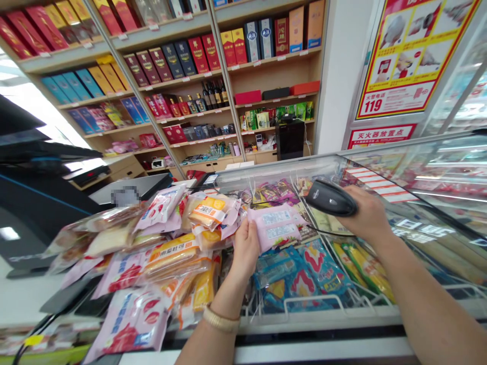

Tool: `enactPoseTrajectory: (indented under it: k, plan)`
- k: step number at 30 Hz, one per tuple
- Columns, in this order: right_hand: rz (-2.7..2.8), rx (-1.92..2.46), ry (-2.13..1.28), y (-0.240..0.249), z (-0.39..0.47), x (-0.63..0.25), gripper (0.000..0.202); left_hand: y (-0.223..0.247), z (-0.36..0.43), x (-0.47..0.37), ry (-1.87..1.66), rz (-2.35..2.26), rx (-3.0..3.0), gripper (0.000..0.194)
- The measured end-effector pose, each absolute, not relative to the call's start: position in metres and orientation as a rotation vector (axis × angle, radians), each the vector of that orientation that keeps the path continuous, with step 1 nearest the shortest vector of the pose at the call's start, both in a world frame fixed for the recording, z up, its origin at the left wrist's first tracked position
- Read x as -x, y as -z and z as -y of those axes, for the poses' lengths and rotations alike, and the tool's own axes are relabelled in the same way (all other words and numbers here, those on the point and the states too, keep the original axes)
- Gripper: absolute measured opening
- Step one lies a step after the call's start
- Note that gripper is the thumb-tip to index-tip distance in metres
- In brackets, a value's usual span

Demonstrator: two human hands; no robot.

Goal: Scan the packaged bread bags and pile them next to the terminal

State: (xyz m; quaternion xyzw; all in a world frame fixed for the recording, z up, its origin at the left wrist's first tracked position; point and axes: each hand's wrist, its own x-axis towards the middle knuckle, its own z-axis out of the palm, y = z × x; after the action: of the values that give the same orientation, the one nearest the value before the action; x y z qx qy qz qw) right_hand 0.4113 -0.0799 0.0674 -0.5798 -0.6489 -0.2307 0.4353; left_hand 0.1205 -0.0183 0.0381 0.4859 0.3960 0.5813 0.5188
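Note:
My left hand (246, 248) is closed on the left edge of a pink food packet (279, 225), whose back with printed white labels faces up. In my right hand (367, 215) is a black handheld barcode scanner (330, 197), its head pointing left, above and to the right of the packet. A black cord runs below it. Left of my left hand lies a heap of packaged bread, with orange-labelled yellow loaves (173, 253) and pink packets (133, 322) in clear and printed wrappers.
Beneath my hands is a glass-topped freezer (243, 319) with blue ice-cream packets (315, 268) and yellow corn-shaped packets (365, 266) inside. A dark checkout machine (34, 203) stands at left. Shelves (182, 30) of boxed bottles line the back; a red-and-yellow poster (414, 56) hangs at right.

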Motion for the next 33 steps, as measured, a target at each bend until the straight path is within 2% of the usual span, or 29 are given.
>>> enactPoseTrajectory:
  k: [3,7,9,12,15,18,21,24,28,33]
  plan:
    - [1.550,1.467,0.617,-0.060,0.075,-0.422,0.014,-0.029,0.018,-0.128,-1.231,-1.053,-1.400,0.025]
    - [1.560,1.494,0.614,-0.050,0.070,-0.429,0.017,-0.029,0.024,-0.126,-1.049,-1.204,-1.808,0.049]
    - [1.569,1.515,0.606,-0.046,0.069,-0.431,0.018,-0.032,0.030,-0.123,-0.998,-1.285,-1.984,0.055]
    - [1.576,1.508,0.607,-0.043,0.069,-0.432,0.020,-0.043,0.034,-0.115,-1.092,-1.362,-2.220,0.042]
    - [1.564,1.478,0.613,-0.044,0.069,-0.432,0.017,-0.059,0.028,-0.098,-1.466,-1.381,-2.392,0.030]
    - [1.575,1.459,0.616,-0.045,0.070,-0.431,0.015,-0.073,0.017,-0.078,-1.782,-1.684,-2.341,0.032]
    - [1.594,1.452,0.618,-0.046,0.071,-0.429,0.015,-0.078,0.009,-0.065,-1.632,-2.041,-2.222,0.045]
    - [1.622,1.430,0.625,-0.048,0.071,-0.426,0.015,-0.076,0.006,-0.062,-1.365,-2.146,-2.192,0.053]
    - [1.656,1.404,0.602,-0.050,0.072,-0.422,0.016,-0.072,0.003,-0.062,-1.260,-2.085,-2.179,0.048]
    - [1.685,1.422,0.569,-0.048,0.072,-0.421,0.019,-0.069,-0.002,-0.059,-1.340,-1.943,-2.148,0.043]
